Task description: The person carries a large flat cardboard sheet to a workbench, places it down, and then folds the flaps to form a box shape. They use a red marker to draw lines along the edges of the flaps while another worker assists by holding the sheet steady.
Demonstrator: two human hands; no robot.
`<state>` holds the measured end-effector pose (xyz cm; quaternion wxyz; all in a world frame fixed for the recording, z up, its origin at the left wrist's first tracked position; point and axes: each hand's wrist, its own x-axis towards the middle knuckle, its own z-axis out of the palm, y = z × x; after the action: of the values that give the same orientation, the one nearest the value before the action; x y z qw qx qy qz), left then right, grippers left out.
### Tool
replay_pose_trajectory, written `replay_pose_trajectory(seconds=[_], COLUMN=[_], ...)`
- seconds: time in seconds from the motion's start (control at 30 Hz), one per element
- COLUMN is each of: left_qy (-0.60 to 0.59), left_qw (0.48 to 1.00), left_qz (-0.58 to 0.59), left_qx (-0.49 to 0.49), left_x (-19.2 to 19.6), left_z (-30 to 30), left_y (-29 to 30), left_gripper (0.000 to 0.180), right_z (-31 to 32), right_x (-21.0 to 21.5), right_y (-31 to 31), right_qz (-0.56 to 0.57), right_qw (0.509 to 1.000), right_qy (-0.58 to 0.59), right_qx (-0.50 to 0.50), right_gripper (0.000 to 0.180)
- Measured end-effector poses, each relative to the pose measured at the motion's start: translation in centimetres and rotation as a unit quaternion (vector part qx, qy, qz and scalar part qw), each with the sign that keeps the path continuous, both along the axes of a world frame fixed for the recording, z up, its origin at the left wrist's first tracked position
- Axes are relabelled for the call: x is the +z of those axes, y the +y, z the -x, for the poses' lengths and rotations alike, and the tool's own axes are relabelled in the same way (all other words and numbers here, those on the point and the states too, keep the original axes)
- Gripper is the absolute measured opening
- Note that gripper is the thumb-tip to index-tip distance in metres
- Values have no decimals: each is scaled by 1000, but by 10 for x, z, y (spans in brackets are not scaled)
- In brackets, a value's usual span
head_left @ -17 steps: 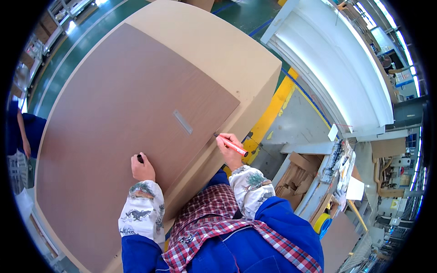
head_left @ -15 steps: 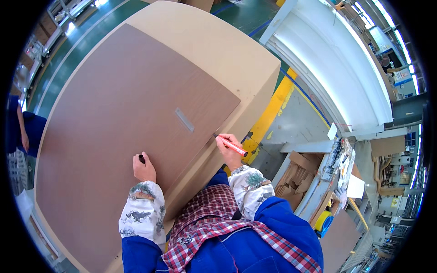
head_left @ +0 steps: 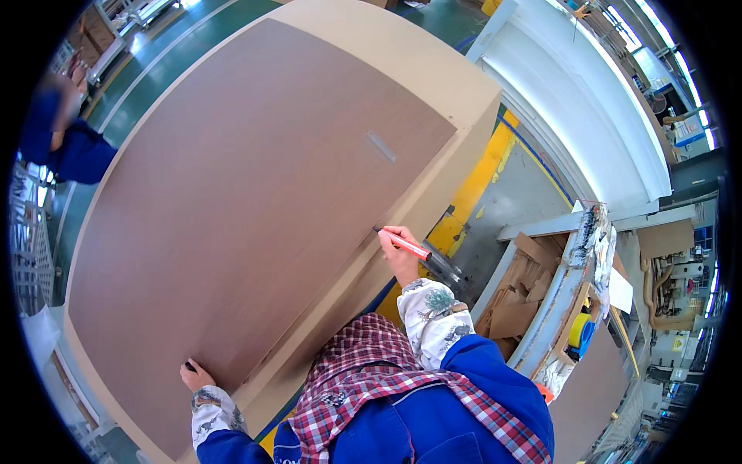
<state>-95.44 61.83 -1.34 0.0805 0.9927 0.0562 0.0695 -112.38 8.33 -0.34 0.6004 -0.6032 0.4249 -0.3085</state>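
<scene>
A red marker [head_left: 406, 244] is gripped in my right hand [head_left: 399, 259], its dark tip at the near edge of a large brown panel [head_left: 255, 178]. Pinched in my left hand [head_left: 198, 376] is a small black marker cap [head_left: 190, 366]; that hand rests on the panel near its lower edge. The panel lies on a stack of tan boards [head_left: 417, 58] that show beyond its far and near edges. A short clear strip [head_left: 380, 147] sits on the panel's right part.
To the right stands a bench [head_left: 568, 271] with a bin of cardboard pieces [head_left: 522, 286] and a yellow-and-blue tape roll [head_left: 581, 336]. A long white curved piece [head_left: 580, 100] lies at the upper right. At the far left is another person in blue [head_left: 66, 139].
My left hand has slid left and nearer along the panel with the cap. The marker in my right hand stays at the panel's edge, while the view has shifted.
</scene>
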Motion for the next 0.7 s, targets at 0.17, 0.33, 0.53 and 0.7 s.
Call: replay_pose_trajectory(seconds=[0.17, 0.33, 0.53, 0.7], left_qy=[-95, -114, -108, -121], left_qw=[995, 993, 994, 992], left_qz=[-4, 0, -20, -3], left_qx=[-24, -11, -23, -24], left_x=[-13, -11, -7, -9], left_z=[11, 13, 13, 13], left_y=[37, 25, 20, 19], left_gripper=[38, 34, 27, 26], right_z=[-1, -1, -2, -3], right_x=[1, -3, -3, 1], right_y=[55, 123, 207, 273], right_qz=[-25, -17, 3, -4], right_qw=[999, 1000, 1000, 999], right_qy=[23, -25, -23, -19], right_qx=[12, -8, 8, 25], right_gripper=[19, 20, 20, 20])
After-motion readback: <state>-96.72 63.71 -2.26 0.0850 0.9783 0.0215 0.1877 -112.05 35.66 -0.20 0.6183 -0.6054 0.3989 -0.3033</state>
